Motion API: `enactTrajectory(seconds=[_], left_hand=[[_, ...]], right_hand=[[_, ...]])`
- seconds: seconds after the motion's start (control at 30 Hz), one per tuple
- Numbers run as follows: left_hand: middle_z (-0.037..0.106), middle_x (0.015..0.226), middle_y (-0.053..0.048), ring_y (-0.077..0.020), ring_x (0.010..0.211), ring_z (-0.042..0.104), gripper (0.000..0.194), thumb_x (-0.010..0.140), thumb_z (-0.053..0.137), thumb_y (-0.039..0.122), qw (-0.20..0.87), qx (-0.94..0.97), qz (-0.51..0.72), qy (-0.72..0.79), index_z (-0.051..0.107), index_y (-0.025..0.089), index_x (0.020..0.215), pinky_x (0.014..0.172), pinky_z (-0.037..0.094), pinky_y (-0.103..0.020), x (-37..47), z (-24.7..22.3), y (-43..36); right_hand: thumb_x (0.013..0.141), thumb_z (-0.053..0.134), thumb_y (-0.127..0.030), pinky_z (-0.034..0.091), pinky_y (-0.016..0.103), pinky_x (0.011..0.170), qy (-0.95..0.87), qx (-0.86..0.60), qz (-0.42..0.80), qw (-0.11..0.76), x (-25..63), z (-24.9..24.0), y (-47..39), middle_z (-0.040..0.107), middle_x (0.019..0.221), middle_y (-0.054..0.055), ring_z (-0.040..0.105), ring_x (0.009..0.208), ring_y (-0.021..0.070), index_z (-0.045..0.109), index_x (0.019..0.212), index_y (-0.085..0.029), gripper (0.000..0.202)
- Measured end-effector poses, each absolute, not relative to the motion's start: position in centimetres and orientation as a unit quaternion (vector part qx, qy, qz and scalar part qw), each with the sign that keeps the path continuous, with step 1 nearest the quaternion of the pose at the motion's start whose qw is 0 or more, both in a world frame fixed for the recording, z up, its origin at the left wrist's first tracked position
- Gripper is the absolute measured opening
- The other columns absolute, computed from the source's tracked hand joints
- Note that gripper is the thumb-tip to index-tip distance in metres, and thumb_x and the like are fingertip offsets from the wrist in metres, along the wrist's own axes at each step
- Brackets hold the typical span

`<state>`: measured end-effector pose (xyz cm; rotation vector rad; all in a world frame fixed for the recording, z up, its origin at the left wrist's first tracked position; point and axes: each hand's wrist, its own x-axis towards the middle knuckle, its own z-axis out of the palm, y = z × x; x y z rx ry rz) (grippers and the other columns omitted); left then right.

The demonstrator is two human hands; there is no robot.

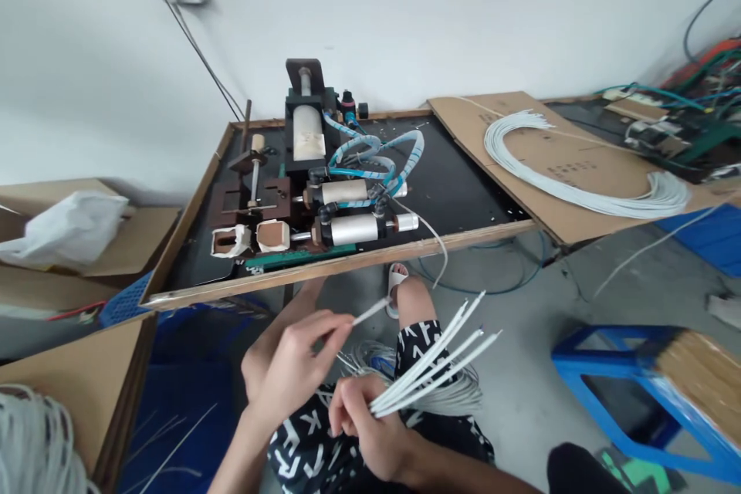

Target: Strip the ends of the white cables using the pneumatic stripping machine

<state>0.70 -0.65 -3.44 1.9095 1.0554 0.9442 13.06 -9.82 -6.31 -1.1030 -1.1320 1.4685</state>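
Between thumb and index finger my left hand [309, 355] pinches a short white piece [371, 311], its far end pointing up and right. Lower and to the right, my right hand [373, 424] is closed round several white cables [431, 363], whose ends fan out to the upper right. A bundle of grey-white cable [457, 394] rests on my lap, partly behind the held cables. Past my hands, a machine with silver cylinders [353, 228] and blue-white air hoses [405, 150] sits on the black workbench [457, 177].
A coil of white cables [579, 193] lies on cardboard [532, 162] at the right. A blue stool [602, 394] stands at lower right. On the left are an open box [139, 239] and coiled cable [35, 440]. The bench's wooden edge [347, 266] crosses in front of me.
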Motion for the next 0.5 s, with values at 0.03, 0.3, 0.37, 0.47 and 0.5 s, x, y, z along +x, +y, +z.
enactTrajectory(seconds=[0.03, 0.3, 0.37, 0.47, 0.5], left_hand=[[0.077, 0.109, -0.005, -0.0224, 0.098, 0.072, 0.022, 0.096, 0.062, 0.030, 0.380, 0.786, 0.304, 0.381, 0.079, 0.027, 0.109, 0.084, 0.057, -0.029, 1.0, -3.7, -0.6], [0.077, 0.109, -0.007, -0.0235, 0.105, 0.071, 0.027, 0.101, 0.054, 0.035, 0.469, 0.734, 0.346, 0.348, 0.076, 0.024, 0.110, 0.093, 0.056, -0.034, 2.8, -1.8, -0.9], [0.078, 0.097, -0.007, -0.0228, 0.091, 0.072, 0.027, 0.101, 0.055, 0.037, 0.515, 0.716, 0.353, 0.312, 0.078, 0.023, 0.103, 0.082, 0.057, -0.031, 2.7, -0.7, -1.4], [0.077, 0.092, -0.009, -0.0233, 0.082, 0.070, 0.025, 0.097, 0.061, 0.038, 0.555, 0.722, 0.323, 0.258, 0.078, 0.022, 0.103, 0.075, 0.055, -0.031, 2.5, 0.4, -2.2], [0.077, 0.089, -0.009, -0.0229, 0.079, 0.070, 0.023, 0.096, 0.062, 0.037, 0.561, 0.720, 0.319, 0.255, 0.079, 0.021, 0.099, 0.073, 0.054, -0.031, 2.5, 0.5, -2.4]], right_hand=[[0.101, 0.033, -0.068, 0.027, 0.026, 0.051, -0.472, -0.447, 0.600, 0.467, 13.1, -6.2, -9.8, 0.040, 0.053, -0.004, 0.035, 0.050, 0.0104, 0.050, 0.056, -0.020, 0.068], [0.104, 0.035, -0.057, 0.031, 0.027, 0.054, -0.517, -0.436, 0.610, 0.413, 13.7, -5.2, -9.6, 0.040, 0.051, -0.004, 0.037, 0.049, 0.0112, 0.049, 0.056, -0.022, 0.060], [0.103, 0.037, -0.051, 0.031, 0.028, 0.053, -0.524, -0.429, 0.617, 0.401, 13.6, -4.8, -9.4, 0.041, 0.053, -0.004, 0.037, 0.049, 0.0118, 0.047, 0.056, -0.023, 0.056], [0.100, 0.044, -0.041, 0.034, 0.029, 0.055, -0.531, -0.428, 0.615, 0.397, 13.3, -4.4, -9.3, 0.044, 0.057, -0.003, 0.043, 0.055, 0.0141, 0.044, 0.057, -0.024, 0.046], [0.098, 0.045, -0.039, 0.035, 0.029, 0.054, -0.532, -0.428, 0.613, 0.398, 13.2, -4.4, -9.2, 0.044, 0.058, -0.003, 0.044, 0.056, 0.0147, 0.043, 0.057, -0.025, 0.044]])
